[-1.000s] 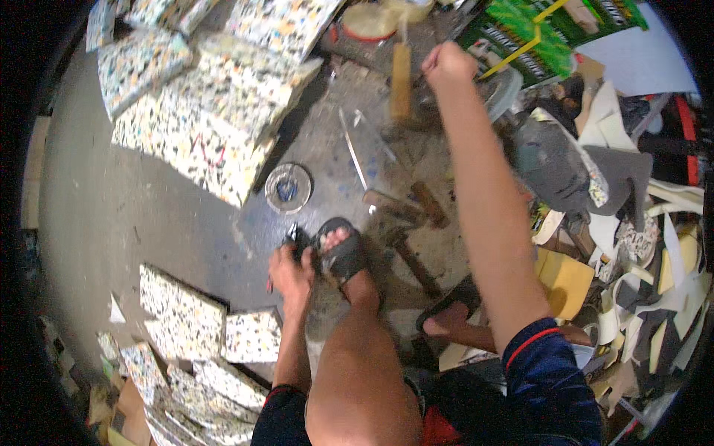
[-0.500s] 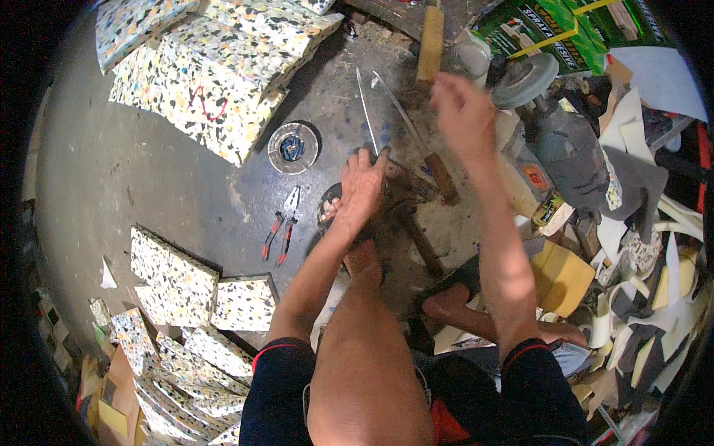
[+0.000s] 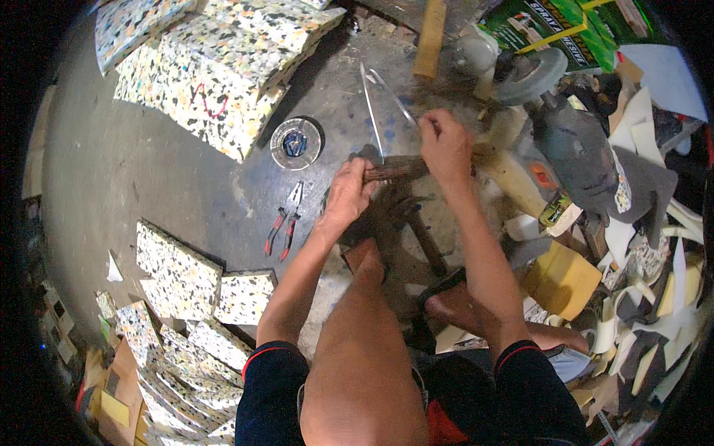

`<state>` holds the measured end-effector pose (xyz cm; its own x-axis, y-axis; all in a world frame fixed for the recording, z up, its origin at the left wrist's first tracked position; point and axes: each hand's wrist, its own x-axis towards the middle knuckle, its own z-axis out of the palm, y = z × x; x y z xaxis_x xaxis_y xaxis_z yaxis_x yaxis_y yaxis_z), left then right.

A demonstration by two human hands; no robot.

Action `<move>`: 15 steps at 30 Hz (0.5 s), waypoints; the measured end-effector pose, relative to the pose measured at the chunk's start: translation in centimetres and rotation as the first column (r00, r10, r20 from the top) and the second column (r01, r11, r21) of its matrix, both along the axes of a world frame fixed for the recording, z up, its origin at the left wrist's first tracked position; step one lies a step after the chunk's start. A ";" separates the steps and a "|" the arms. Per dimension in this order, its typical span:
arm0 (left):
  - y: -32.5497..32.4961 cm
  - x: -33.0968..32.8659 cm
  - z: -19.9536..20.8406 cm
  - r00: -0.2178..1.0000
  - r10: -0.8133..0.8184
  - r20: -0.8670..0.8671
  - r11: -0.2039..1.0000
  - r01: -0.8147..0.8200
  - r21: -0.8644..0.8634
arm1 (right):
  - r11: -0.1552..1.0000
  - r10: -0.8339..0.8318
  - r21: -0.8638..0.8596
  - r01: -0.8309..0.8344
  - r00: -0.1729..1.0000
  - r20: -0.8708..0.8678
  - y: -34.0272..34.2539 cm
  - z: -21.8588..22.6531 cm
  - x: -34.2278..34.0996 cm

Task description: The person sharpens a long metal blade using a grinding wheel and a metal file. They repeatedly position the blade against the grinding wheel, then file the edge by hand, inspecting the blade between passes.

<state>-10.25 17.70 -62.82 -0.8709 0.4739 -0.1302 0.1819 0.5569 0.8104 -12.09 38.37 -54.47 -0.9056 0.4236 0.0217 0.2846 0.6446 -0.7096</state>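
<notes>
My left hand [image 3: 349,192] is closed around the near end of a dark brown wooden piece [image 3: 400,168], which lies crosswise between my hands. A long thin metal blade [image 3: 372,111] points away from just beyond the left fingers; its base is hidden. My right hand [image 3: 448,149] is closed at the near end of a second slim knife-like blade [image 3: 394,97], whose handle is out of sight behind the hand. Close below, a hammer-like tool [image 3: 427,241] with a wooden handle lies on the floor. Red-handled pliers [image 3: 283,223] rest left of my left hand.
A round clear dish [image 3: 316,141] holds small blue pieces. Speckled foam blocks [image 3: 216,97] stand at far left, more speckled foam pieces [image 3: 178,275] at near left. Right of my hands are a bench grinder [image 3: 569,152], a yellow block [image 3: 563,279], a wooden bar [image 3: 429,44] and foam scraps.
My right hand has come down and left from its raised place to the second blade. The wooden piece now lies crosswise, and my left hand has shifted slightly down and left.
</notes>
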 end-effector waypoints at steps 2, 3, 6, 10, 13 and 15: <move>-0.8 0.7 1.6 0.958 0.194 0.210 0.971 -0.217 0.097 | 0.997 0.082 -0.014 -0.081 0.988 0.133 -0.5 -2.6 -0.2; -1.1 0.8 2.7 0.928 0.251 0.275 0.944 -0.298 0.143 | 0.993 0.119 -0.021 -0.117 0.975 0.186 -0.9 -4.2 -0.6; -3.1 1.2 4.9 0.905 0.365 0.219 0.859 -0.418 0.296 | 0.986 0.140 0.032 -0.164 0.915 0.378 -2.8 -6.3 -2.5; -4.9 0.8 6.0 0.809 0.491 0.324 0.691 -0.588 0.420 | 0.987 0.051 0.106 -0.117 0.872 0.487 -4.8 -7.6 -4.1; -5.3 0.6 5.0 0.787 0.556 0.267 0.671 -0.615 0.414 | 0.988 -0.008 0.139 -0.062 0.889 0.459 -5.8 -8.2 -4.4; -4.3 0.0 4.1 0.844 0.530 0.077 0.745 -0.507 0.434 | 0.989 -0.040 0.144 -0.028 0.894 0.447 -6.5 -8.3 -4.1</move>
<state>-10.30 13.36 -58.71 -0.9982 -0.0559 0.0215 0.0110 0.1825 0.9831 -16.22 31.85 -62.78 -0.8309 0.4520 -0.3247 0.5540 0.7265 -0.4065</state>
